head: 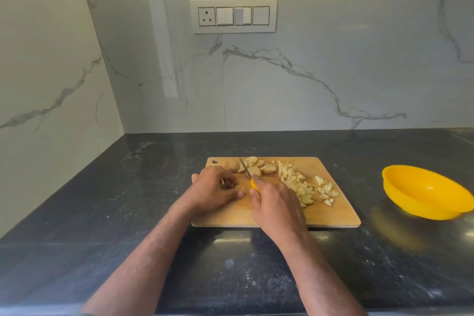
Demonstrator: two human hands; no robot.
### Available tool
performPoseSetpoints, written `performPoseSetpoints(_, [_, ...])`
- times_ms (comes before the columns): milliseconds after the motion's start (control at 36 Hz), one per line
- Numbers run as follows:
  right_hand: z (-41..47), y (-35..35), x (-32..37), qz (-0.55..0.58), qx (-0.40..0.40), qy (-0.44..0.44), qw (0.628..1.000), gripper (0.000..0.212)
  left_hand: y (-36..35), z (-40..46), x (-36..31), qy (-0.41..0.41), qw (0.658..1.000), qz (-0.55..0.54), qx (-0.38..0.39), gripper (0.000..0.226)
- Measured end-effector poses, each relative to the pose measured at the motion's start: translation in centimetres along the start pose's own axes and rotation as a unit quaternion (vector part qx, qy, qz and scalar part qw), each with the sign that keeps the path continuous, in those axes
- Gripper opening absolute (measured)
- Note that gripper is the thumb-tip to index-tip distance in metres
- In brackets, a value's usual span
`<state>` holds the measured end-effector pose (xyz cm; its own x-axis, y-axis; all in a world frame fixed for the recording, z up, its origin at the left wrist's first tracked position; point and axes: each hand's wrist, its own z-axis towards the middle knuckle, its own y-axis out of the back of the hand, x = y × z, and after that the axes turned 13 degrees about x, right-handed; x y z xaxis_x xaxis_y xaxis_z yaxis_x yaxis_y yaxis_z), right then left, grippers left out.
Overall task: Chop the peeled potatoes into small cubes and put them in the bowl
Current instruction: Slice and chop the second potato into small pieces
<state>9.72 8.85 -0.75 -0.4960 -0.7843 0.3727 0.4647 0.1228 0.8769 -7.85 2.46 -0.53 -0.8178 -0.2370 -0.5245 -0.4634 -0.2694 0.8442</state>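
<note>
Right hand [278, 209] grips the yellow-handled knife [248, 173]; left hand [215, 187] curls over a potato piece [232, 165] on the board [331, 215]. Slices [259, 165] and cubes [307, 187] wait — bowl [425, 194] empty, rightward on the worktop [102, 213]. Keep fingertips tucked — short, even cuts.

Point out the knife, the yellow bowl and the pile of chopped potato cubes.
knife [245, 168]: head view, middle of the blade.
yellow bowl [410, 170]: head view, far rim.
chopped potato cubes [298, 183]: head view, middle of the pile on the board.
</note>
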Motion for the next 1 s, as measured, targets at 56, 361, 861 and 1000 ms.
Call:
performPoseSetpoints(56, [-0.1, 0.1, 0.0, 0.011, -0.001, -0.001, 1.000, 0.046, 0.1, 0.0, 0.1, -0.001, 1.000, -0.005, 0.010, 0.027])
performPoseSetpoints(361, [-1.3, 0.4, 0.1, 0.031, 0.005, 0.017, 0.999, 0.042, 0.2, -0.3, 0.0, 0.000, 0.999, -0.049, 0.013, 0.027])
performPoseSetpoints(861, [-2.7, 0.9, 1.2, 0.029, 0.049, 0.023, 0.998, 0.035, 0.1, -0.2, 0.7, -0.038, 0.997, -0.073, 0.004, 0.039])
performPoseSetpoints(1000, [-2.7, 0.9, 1.4, 0.022, 0.063, 0.026, 0.997, 0.033, 0.2, -0.3, 0.6, -0.039, 0.995, -0.089, 0.001, 0.041])
